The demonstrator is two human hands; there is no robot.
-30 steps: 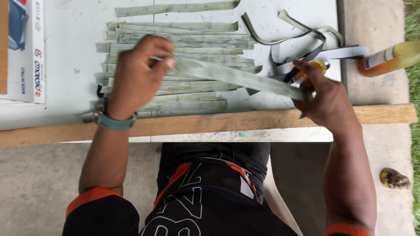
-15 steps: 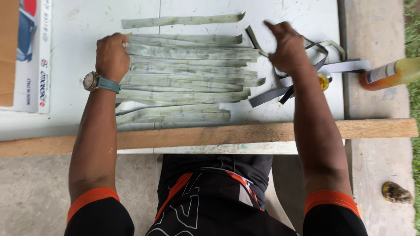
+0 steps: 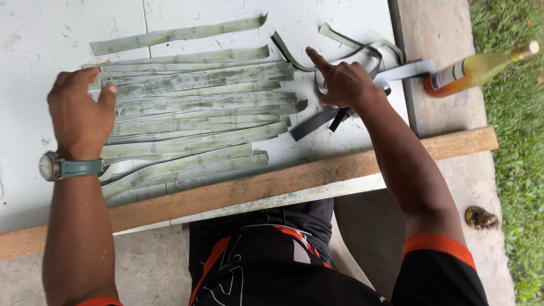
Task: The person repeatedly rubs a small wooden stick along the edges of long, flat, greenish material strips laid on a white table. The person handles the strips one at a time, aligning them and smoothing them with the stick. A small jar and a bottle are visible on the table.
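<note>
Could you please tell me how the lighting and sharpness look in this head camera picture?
Head view: soft, even daylight and faint shadows; the pale green flat strips and both hands, left and right, are sharp; the white tabletop is bright without harsh glare; the amber glass bottle glows.

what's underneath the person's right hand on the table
Under the right hand lie loose curled strips and dark strips that stick out below it, on the pale table. Whatever sits directly beneath the palm is covered.
</note>
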